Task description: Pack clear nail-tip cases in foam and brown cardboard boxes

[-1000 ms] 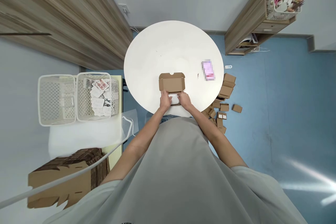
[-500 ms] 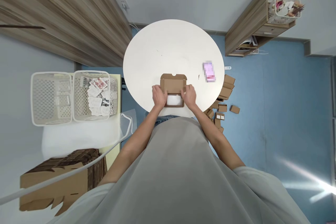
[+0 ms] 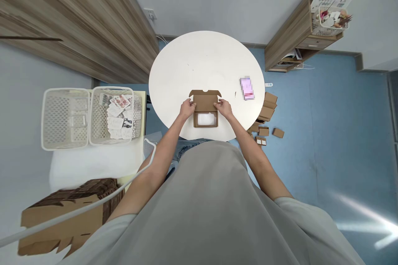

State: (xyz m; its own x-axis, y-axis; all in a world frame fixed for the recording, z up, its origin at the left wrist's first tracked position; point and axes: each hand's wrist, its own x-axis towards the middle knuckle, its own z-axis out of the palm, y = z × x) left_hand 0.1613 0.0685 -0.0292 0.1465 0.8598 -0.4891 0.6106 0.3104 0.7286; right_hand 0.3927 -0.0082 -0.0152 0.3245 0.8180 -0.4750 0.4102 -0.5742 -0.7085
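A small brown cardboard box (image 3: 195,121) stands near the front edge of the round white table (image 3: 174,66). Its lid (image 3: 205,102) is raised and leans away from me, side flaps sticking out. Inside lies something white (image 3: 206,119), perhaps paper or foam; what is under it is hidden. My left hand (image 3: 187,109) grips the lid's left edge between thumb and fingers. On the opposite edge, my right hand (image 3: 224,108) pinches the lid in the same way.
A phone-like item (image 3: 246,88), blurred, lies on the table's right. Small cardboard boxes (image 3: 268,107) are piled on the floor at right. White baskets (image 3: 66,119), one holding cards (image 3: 120,118), and stacked flat cardboard (image 3: 62,219) stand at left, crossed by a white bent rod (image 3: 124,186).
Both hands have shifted from the lid's lower corners by the hinge up to its side edges. The view has tilted slightly, and the box's inside shows a little more.
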